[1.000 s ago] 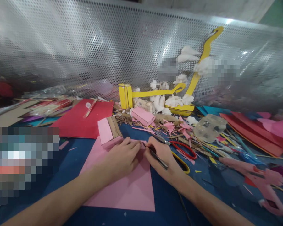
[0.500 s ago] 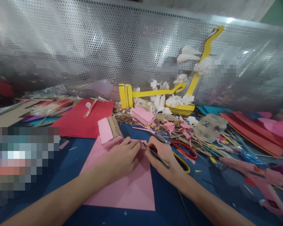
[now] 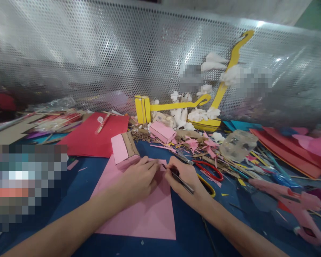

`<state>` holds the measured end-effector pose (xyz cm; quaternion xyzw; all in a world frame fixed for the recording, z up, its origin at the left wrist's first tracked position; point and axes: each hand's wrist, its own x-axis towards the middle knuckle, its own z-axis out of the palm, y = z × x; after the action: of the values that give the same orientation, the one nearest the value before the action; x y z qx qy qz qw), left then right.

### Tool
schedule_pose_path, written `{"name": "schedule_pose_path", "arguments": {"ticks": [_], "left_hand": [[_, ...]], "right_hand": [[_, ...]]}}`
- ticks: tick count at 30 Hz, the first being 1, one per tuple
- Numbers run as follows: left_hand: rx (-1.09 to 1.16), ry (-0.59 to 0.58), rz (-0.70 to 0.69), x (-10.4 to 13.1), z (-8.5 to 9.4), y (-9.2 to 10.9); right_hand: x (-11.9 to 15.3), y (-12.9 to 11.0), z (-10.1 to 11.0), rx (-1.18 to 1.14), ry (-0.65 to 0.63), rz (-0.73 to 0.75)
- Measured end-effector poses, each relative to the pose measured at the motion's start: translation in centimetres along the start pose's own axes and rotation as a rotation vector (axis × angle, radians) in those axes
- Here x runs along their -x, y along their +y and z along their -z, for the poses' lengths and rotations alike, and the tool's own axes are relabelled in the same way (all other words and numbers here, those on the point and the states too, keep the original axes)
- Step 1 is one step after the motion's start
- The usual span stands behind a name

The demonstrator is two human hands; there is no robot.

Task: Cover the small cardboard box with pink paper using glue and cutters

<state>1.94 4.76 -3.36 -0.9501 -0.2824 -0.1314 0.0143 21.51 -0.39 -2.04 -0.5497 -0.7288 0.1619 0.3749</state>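
A sheet of pink paper (image 3: 152, 217) lies on the blue table before me. My left hand (image 3: 141, 178) presses down near its upper right part, fingers bent and close together; what is under the fingertips is mostly hidden. A thin dark pen (image 3: 183, 182) is pinched in my right hand (image 3: 186, 176), its tip against the pink paper beside my left fingertips. Just beyond my left hand, a small pink-covered cardboard box (image 3: 124, 151) with a bare brown side rests on the sheet's top edge.
Red-handled scissors (image 3: 210, 170) and a yellow handle (image 3: 207, 185) lie by my right hand. A pink glue gun (image 3: 296, 203) is at the right. Cardboard and paper scraps (image 3: 195, 142) pile up behind, near yellow cardboard pieces (image 3: 142, 109). Red paper (image 3: 93, 137) lies left.
The upper end of the pen has tipped slightly to the right and down. My left hand, the sheet and the box stay where they were.
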Motion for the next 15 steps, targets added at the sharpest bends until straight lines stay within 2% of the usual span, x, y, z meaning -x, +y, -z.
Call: {"name": "schedule_pose_path", "arguments": {"ticks": [15], "left_hand": [[-0.048,0.005,-0.041,0.2,0.2,0.0]], "right_hand": [[1.5,-0.8,0.1,0.027,-0.022,-0.014]]}}
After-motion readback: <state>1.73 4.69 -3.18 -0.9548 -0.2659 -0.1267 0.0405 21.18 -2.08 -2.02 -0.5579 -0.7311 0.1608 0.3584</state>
